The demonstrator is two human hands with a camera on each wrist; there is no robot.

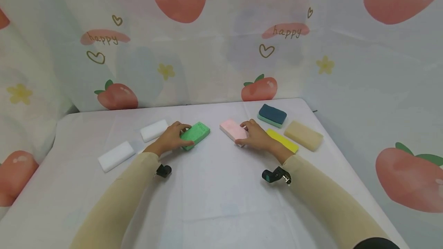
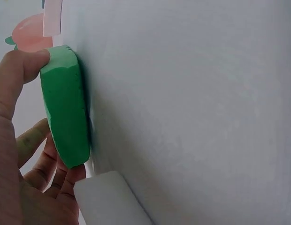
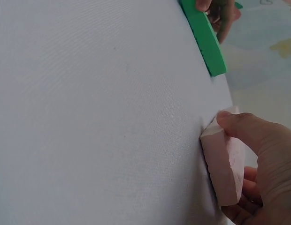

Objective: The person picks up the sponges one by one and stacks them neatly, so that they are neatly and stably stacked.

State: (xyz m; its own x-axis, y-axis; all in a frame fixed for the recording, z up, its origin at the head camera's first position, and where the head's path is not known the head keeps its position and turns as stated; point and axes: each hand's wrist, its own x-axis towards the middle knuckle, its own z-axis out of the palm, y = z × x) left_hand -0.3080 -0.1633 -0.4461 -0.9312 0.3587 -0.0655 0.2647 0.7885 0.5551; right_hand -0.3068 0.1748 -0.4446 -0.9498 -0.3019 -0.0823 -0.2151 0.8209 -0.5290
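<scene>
At the far left of the worktop point(image 1: 214, 203) lies a white block point(image 1: 116, 156); a second white block point(image 1: 154, 130) sits just behind it, its right end close beside the left hand point(image 1: 172, 138). That hand pinches a green block point(image 1: 197, 133) between thumb and fingers, left of the worktop's middle; the mark on its top is too small to read. Next comes a pink block point(image 1: 232, 129), pinched by the right hand point(image 1: 257, 137), whose fingers partly vanish behind it in the right wrist view; the left wrist view cuts the block off at the top edge. Further right, a yellow block point(image 1: 282, 140) is partly covered by the right hand and wrist. Behind it rests a blue-topped sponge point(image 1: 272, 114), and rightmost a tan block point(image 1: 303, 135).
</scene>
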